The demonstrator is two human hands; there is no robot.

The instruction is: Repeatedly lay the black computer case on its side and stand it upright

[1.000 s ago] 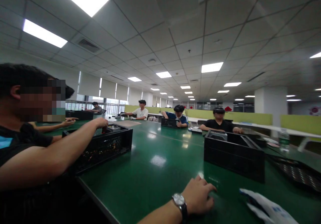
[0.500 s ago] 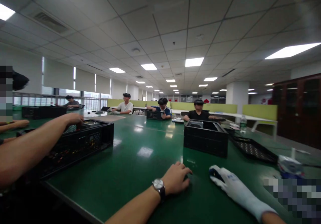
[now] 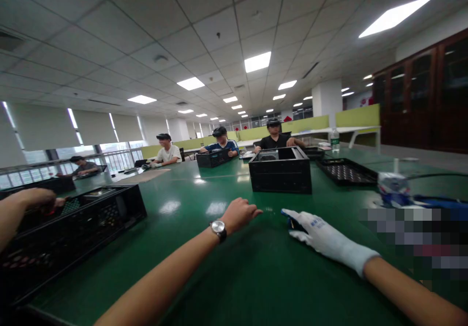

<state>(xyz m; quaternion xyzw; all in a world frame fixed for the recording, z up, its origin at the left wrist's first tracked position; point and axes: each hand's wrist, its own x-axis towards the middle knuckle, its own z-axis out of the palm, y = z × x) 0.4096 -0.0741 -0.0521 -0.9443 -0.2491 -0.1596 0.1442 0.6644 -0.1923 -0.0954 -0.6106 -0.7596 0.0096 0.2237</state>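
My left hand [image 3: 239, 213], bare with a silver wristwatch [image 3: 218, 228] on the wrist, rests on the green table [image 3: 234, 272] with its fingers loosely bent and nothing in it. My right hand [image 3: 317, 230], in a white glove with a dark underside, lies flat on the table just to the right, fingers stretched forward and holding nothing. A black plastic crate [image 3: 280, 171] stands a little beyond both hands. Neither hand touches it.
A co-worker's hand [image 3: 34, 200] reaches into a long black crate [image 3: 76, 226] at the left. A flat black tray [image 3: 345, 171], a water bottle [image 3: 334, 140] and a blue-and-white object [image 3: 394, 188] lie at the right. Several people sit at the far side with another crate [image 3: 214, 158].
The view has swung right and tilted down. The co-worker at the left has slid mostly out of frame. My right forearm has come into view and both hands sit further forward on the table.
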